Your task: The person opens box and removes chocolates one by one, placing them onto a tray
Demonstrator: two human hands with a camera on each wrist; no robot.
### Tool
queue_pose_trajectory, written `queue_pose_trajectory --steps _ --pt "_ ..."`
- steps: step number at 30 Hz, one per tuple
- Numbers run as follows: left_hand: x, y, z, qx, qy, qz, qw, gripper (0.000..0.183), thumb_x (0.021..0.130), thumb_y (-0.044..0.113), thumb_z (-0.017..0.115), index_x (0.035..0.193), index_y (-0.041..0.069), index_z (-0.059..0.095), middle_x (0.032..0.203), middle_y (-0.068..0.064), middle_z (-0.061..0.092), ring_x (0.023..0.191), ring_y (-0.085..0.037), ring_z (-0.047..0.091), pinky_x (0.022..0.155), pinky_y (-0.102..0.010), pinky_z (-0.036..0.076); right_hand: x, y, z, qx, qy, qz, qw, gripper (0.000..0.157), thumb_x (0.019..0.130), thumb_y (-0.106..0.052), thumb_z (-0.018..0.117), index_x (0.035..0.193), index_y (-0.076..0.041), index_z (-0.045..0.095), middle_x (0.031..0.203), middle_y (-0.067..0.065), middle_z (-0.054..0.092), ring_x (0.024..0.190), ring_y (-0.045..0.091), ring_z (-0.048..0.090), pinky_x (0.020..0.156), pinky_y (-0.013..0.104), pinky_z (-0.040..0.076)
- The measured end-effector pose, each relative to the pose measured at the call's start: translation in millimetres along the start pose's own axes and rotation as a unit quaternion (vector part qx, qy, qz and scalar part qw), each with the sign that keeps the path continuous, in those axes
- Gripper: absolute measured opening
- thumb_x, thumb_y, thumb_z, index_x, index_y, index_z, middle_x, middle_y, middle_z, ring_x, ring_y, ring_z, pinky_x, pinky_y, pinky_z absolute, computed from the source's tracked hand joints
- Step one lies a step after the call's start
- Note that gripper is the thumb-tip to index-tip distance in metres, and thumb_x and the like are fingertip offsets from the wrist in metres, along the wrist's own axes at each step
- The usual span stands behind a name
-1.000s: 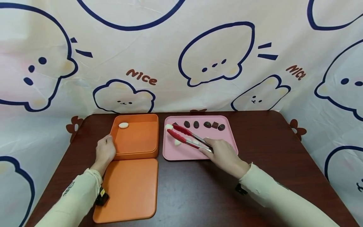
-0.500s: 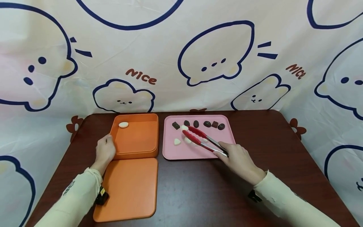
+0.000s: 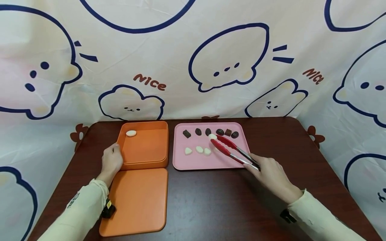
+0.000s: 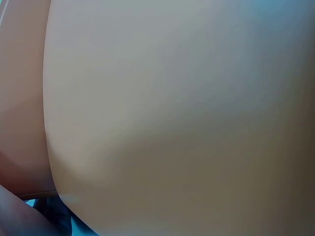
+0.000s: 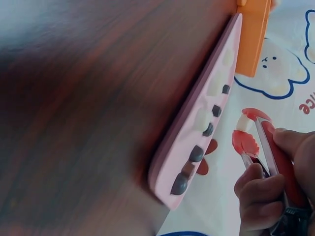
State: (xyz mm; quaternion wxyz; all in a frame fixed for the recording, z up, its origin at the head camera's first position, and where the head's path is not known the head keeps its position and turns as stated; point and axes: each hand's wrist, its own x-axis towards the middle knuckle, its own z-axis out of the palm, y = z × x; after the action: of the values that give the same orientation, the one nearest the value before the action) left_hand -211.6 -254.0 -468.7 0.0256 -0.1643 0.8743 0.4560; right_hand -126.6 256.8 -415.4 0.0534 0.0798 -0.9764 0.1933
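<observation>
My right hand [image 3: 272,175] grips red-tipped tongs [image 3: 233,151], which pinch a white candy piece [image 3: 212,136] above the pink tray [image 3: 193,163]. The right wrist view shows that piece between the scalloped red tips, well clear of the tray. Dark chocolate pieces [image 3: 198,131], several of them, line the tray's far side, and white pieces [image 3: 199,149] lie in a row nearer me. At the left wall of an orange box [image 3: 144,145], my left hand [image 3: 112,160] holds its edge. One white oval piece [image 3: 131,133] lies in the box's far left corner.
A flat orange lid [image 3: 137,204] lies on the dark wooden table [image 3: 205,207], just in front of the box. Behind the table hangs a white cartoon-print cloth [image 3: 181,100], which also covers both sides. A pale orange surface [image 4: 172,98] fills most of the left wrist view.
My right hand has moved to the right with the tongs and white candy piece, from the tray's left edge to over its middle. My left hand stays at the box.
</observation>
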Motion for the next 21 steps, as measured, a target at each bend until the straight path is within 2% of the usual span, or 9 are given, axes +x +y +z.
queue_pose_trajectory --steps 6,13,21 --pt "0.2 0.9 -0.7 -0.004 0.001 0.005 1.0 0.062 0.11 0.041 0.009 0.161 0.012 0.029 0.161 -0.022 0.035 0.146 -0.044 0.036 0.119 -0.063 0.03 -7.6 15.0 -4.7 -0.017 0.003 0.009 1.0 0.033 0.094 -0.033 0.072 0.117 -0.011 0.069 0.064 -0.004 0.052 0.057 0.012 0.044 0.05 0.028 0.035" --pt "-2.1 0.6 -1.3 -0.003 -0.001 0.002 1.0 0.062 0.11 0.04 0.009 0.161 0.011 0.026 0.163 -0.022 0.033 0.148 -0.044 0.033 0.12 -0.063 0.029 -16.9 27.7 -8.7 -0.022 -0.011 0.038 0.999 0.035 0.093 -0.031 0.073 0.12 -0.008 0.069 0.076 0.0 0.064 0.062 0.015 0.049 0.052 0.03 0.037" --pt "-2.0 0.3 -1.6 -0.001 -0.002 -0.001 1.0 0.062 0.11 0.04 0.009 0.161 0.011 0.026 0.163 -0.022 0.032 0.149 -0.044 0.031 0.121 -0.062 0.027 -27.1 36.9 -6.7 -0.029 -0.027 0.044 0.998 0.034 0.094 -0.034 0.073 0.117 -0.009 0.07 0.065 -0.004 0.053 0.057 0.012 0.044 0.049 0.028 0.034"
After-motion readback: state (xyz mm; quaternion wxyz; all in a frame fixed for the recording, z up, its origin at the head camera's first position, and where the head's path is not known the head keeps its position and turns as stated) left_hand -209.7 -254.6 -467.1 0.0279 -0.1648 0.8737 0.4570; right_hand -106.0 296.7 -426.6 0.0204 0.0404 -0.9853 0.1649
